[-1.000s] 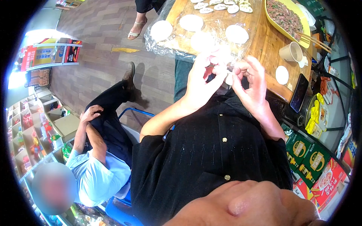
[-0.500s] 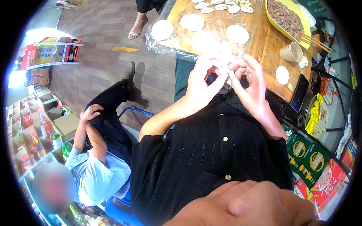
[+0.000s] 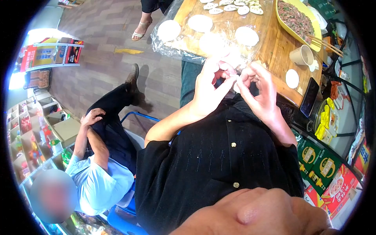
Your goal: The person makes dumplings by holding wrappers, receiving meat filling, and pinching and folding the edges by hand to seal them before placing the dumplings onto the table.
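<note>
Above the near edge of the wooden table, my left hand (image 3: 210, 86) and my right hand (image 3: 259, 88) meet fingertip to fingertip. Between them they pinch a small white dumpling (image 3: 236, 85), mostly covered by my fingers and washed out by glare. Flat round dough wrappers lie on the table close by, among them one wrapper (image 3: 246, 36) just beyond my hands and another wrapper (image 3: 291, 78) to the right. Folded dumplings (image 3: 231, 7) stand in rows at the far side.
Clear plastic sheet (image 3: 159, 44) covers the table's left corner. To the right are a yellow tray (image 3: 315, 24) of minced filling, chopsticks (image 3: 329, 47), a paper cup (image 3: 301, 55) and a phone (image 3: 310, 93). A person in light blue (image 3: 100, 184) sits at my left.
My right hand's fingers have shifted slightly at the dumpling's edge. A dark bit of filling seen between the fingertips before is now out of sight. Both hands stay in nearly the same place.
</note>
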`<state>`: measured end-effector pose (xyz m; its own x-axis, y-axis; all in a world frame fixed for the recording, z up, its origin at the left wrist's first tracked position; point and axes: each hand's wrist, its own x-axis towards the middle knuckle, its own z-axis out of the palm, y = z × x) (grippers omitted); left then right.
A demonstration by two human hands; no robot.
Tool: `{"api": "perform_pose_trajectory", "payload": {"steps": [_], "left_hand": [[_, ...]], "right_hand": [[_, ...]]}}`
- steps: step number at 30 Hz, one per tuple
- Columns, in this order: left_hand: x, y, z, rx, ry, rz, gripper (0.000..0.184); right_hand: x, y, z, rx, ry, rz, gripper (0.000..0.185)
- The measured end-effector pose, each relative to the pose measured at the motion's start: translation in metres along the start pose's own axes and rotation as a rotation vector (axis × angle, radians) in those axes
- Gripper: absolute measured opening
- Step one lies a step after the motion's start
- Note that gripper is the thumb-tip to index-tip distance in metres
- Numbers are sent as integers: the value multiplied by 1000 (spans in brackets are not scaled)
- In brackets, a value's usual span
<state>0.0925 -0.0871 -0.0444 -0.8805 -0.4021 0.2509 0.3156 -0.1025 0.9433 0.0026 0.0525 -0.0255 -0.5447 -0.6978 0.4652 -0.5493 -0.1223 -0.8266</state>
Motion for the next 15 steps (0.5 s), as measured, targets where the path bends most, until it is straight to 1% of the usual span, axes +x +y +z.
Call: {"api": "perform_pose_trajectory", "payload": {"steps": [1, 3, 6, 10, 13, 15], "left_hand": [[-1, -1, 0, -1, 1, 0, 66], [-2, -2, 0, 8, 17, 53, 65], [-3, 3, 0, 59, 30, 51, 65], [-5, 1, -2, 15, 33, 44, 65], [-5, -4, -4, 37, 36, 28, 65], [-5, -6, -4, 84, -7, 55, 65]], "right_hand": [[0, -2, 0, 0, -1, 0, 60], [2, -9, -2, -140, -46, 119, 66], [3, -7, -1, -103, -60, 104, 66], [0, -2, -1, -121, -76, 83, 66], [-2, -1, -1, -112, -12, 41, 64], [-3, -4, -4, -4, -61, 70, 64]]}}
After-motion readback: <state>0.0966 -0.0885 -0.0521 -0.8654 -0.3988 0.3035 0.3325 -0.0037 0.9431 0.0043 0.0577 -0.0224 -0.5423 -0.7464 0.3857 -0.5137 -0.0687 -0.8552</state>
